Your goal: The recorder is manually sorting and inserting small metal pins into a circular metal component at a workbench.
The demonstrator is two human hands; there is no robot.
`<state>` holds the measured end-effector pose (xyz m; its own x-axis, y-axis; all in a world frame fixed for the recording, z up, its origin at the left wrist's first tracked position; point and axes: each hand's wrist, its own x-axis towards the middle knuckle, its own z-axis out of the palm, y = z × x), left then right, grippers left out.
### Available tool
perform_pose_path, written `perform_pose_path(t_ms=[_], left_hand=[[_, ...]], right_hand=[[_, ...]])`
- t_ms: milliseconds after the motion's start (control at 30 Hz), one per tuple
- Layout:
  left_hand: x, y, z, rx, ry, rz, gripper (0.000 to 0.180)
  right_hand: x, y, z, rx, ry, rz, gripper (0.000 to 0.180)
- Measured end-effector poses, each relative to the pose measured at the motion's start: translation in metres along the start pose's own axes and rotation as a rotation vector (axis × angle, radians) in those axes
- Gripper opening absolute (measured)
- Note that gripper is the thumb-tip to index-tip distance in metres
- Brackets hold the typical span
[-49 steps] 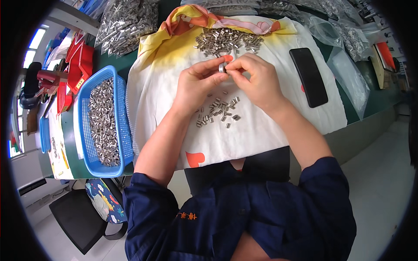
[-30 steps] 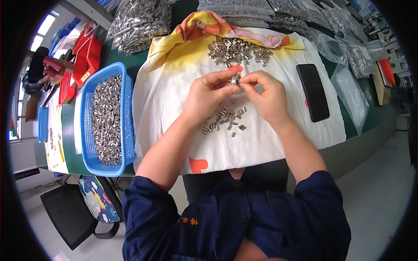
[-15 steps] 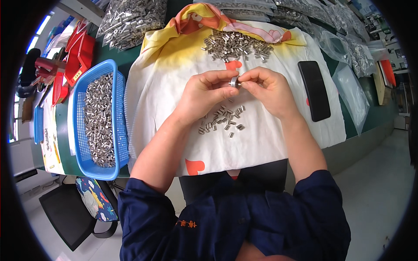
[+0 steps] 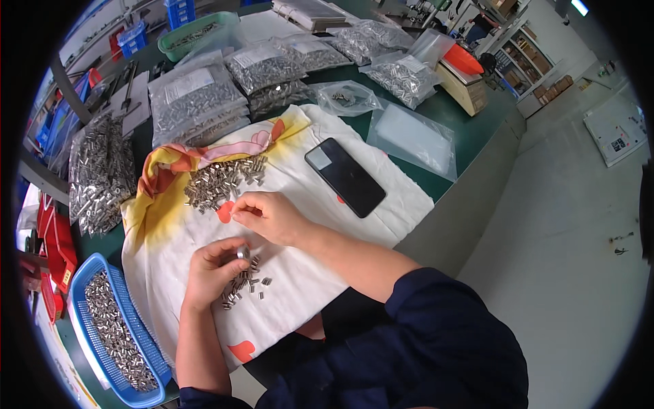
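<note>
A small metal piece [image 4: 242, 253] sits pinched in the fingertips of the left hand [image 4: 214, 269], just above a little scatter of metal pieces [image 4: 244, 286] on the white cloth [image 4: 300, 286]. The right hand [image 4: 269, 217], fingers curled together, reaches toward the larger pile [image 4: 221, 183]; a black phone [image 4: 345, 176] lies nearby.

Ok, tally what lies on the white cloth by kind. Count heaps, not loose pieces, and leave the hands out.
Heaps of small metal cylinders: 2, the large heap and the small heap
Black smartphone: 1
Total: 3
</note>
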<state>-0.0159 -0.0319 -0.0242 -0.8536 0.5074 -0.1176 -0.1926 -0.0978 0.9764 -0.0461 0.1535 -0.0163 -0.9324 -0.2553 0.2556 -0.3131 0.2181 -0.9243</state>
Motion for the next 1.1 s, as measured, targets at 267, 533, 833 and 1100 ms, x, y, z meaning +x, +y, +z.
perform_pose_path(t_ms=[267,533,833,1100], left_hand=[[-0.007,0.007,0.0,0.176,-0.135,-0.095,0.031],[-0.004,0.01,-0.005,-0.065,-0.106,-0.051,0.032],[-0.009,0.002,-0.011,-0.039,-0.062,-0.073,0.033],[-0.018,0.006,-0.02,0.118,-0.046,-0.01,0.033]], right_hand=[[0.004,0.007,0.006,-0.082,0.018,0.021,0.013],[0.004,0.008,0.007,-0.022,0.026,0.027,0.011],[0.003,0.018,0.016,0.011,0.0,0.006,0.01],[0.005,-0.008,0.003,0.317,0.104,-0.034,0.013]])
